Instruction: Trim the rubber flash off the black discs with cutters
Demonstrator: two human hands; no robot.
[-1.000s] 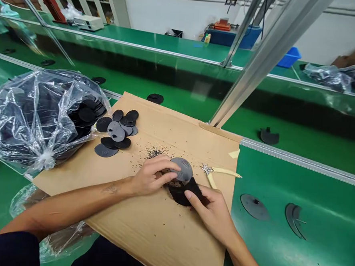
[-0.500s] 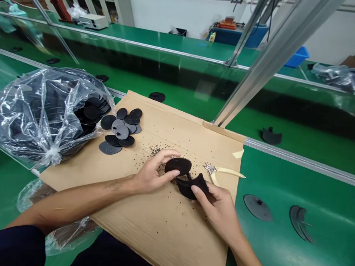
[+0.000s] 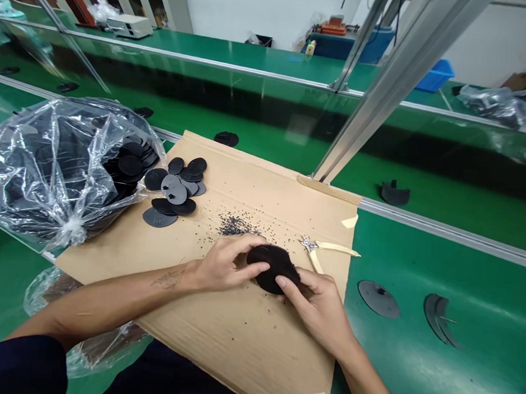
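Observation:
My left hand [image 3: 232, 260] grips a black oval disc [image 3: 262, 256] by its left side, thumb on top. My right hand [image 3: 314, 295] is closed on a black curved piece [image 3: 285, 275] that meets the disc's right side. The two parts overlap or touch; where exactly they join is hard to make out. Both are held above a sheet of brown cardboard [image 3: 219, 337]. Small black crumbs [image 3: 237, 224] are scattered beyond my hands. Nippers with cream handles [image 3: 317, 248] lie just past my right hand, jaws apart.
Left of my hands is a loose pile of black and grey discs [image 3: 174, 188], beside a clear plastic bag [image 3: 60, 167] full of them. On the green bench at right lie a grey disc [image 3: 378, 299] and curved pieces [image 3: 438, 319]. A metal post [image 3: 398, 86] rises behind the cardboard.
My hands have come together, bringing the curved piece against the disc; the gap between them has closed. The view has shifted slightly.

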